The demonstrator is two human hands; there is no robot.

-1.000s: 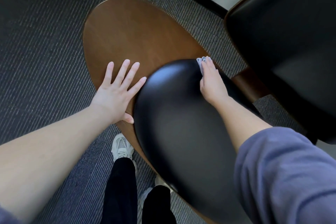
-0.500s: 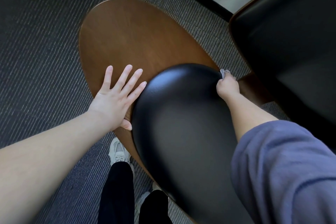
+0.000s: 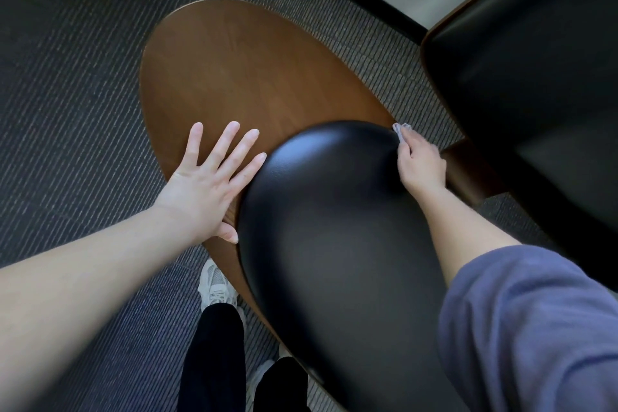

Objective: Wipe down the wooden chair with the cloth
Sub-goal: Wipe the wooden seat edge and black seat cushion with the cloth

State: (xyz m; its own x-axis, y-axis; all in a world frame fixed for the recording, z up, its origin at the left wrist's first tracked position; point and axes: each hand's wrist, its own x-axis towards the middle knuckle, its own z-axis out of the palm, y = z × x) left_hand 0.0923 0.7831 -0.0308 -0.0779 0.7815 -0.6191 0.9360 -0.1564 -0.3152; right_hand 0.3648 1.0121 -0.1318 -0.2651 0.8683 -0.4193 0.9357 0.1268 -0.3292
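Cloth (image 3: 401, 127) slid rightward; left hand (image 3: 204, 187) unmoved

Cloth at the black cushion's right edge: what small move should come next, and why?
Probably slide the right hand and cloth along the rim of the cushion onto the wooden shell: the cloth sits at that rim, and the left hand lies flat on the wood.

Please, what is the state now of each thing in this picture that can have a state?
left hand: open, fingers spread, flat on the wood.
right hand: holds the cloth at the cushion's far edge.
cloth: bunched, mostly hidden under the fingers, one corner showing.
wooden chair: touched by both hands.
black cushion: in place on the chair.
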